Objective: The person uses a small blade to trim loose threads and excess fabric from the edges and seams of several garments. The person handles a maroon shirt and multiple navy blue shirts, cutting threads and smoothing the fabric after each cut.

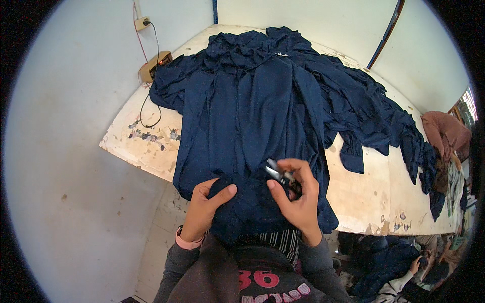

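A long navy garment (252,116) lies over the table and hangs past its front edge toward me. My left hand (204,207) pinches its near end, a fold of the cloth between thumb and fingers. In my right hand (303,199) is a small pair of thread snips (274,170), metal blades pointing up and left just above the cloth. Motion blurs the blades, so I cannot tell whether they touch the fabric. My fingers hide most of the snips' dark handle.
More navy garments (353,106) are heaped across the back and right of the pale, worn table (364,202). A brown box (147,71) with a black cord stands by the left wall, below a socket (142,23). People sit at the right; one person's hand (416,264) shows below the table edge.
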`<state>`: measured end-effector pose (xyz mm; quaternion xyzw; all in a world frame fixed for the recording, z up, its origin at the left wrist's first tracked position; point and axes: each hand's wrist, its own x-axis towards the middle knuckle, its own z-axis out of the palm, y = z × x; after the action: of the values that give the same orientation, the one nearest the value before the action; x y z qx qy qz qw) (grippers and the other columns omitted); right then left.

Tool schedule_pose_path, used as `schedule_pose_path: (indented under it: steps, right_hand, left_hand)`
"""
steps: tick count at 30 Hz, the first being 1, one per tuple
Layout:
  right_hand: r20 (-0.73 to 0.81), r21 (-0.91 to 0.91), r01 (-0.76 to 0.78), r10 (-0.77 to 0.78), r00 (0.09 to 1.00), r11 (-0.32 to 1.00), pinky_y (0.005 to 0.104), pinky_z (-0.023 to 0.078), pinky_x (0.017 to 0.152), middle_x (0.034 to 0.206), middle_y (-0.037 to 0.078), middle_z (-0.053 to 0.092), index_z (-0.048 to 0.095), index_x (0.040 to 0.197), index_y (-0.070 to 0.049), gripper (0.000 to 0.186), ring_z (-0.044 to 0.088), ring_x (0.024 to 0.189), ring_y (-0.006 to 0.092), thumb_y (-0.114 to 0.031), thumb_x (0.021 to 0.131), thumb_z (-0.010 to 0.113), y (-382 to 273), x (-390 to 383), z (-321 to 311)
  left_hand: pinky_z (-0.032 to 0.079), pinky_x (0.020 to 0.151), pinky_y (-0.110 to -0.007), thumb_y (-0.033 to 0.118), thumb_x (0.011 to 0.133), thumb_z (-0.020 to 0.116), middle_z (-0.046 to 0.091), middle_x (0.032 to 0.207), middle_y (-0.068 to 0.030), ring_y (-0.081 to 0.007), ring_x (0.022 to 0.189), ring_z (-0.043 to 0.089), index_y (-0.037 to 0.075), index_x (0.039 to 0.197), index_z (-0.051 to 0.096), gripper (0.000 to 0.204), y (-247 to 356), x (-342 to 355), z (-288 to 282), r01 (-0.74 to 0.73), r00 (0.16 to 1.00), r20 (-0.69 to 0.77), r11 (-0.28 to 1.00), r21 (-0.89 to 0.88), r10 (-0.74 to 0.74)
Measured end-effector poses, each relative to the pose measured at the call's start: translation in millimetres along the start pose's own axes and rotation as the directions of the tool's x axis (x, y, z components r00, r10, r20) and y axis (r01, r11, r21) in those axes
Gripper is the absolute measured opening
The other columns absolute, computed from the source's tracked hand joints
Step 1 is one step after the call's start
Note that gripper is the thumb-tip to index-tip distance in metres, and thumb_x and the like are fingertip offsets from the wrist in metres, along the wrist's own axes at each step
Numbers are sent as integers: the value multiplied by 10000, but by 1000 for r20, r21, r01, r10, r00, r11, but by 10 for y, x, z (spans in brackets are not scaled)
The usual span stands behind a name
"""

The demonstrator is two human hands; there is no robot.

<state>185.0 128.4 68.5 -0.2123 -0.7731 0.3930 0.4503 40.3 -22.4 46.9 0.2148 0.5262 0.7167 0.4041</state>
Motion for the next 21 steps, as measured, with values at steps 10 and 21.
schedule_pose_path:
  steps: [10,21]
  right_hand:
    - [158,-293,305,-269,950,906,316,359,542,806,15,734,735,982,-106,186,646,594,159,-165,829,821,-75,-77,-78]
    - [90,-263,316,-303,949,912,312,350,542,807,5,734,741,962,-108,172,619,571,166,-159,819,823,-46,-78,-25]
  left_hand:
    - [530,783,-225,142,943,748,759,978,-45,-89,841,679,-31,1074,753,217,-46,-21,71,31,997,69,996,-85,-26]
    - [504,754,-210,152,941,754,743,909,-6,-60,819,644,-15,1011,770,182,-32,-59,119,-66,998,15,995,80,65]
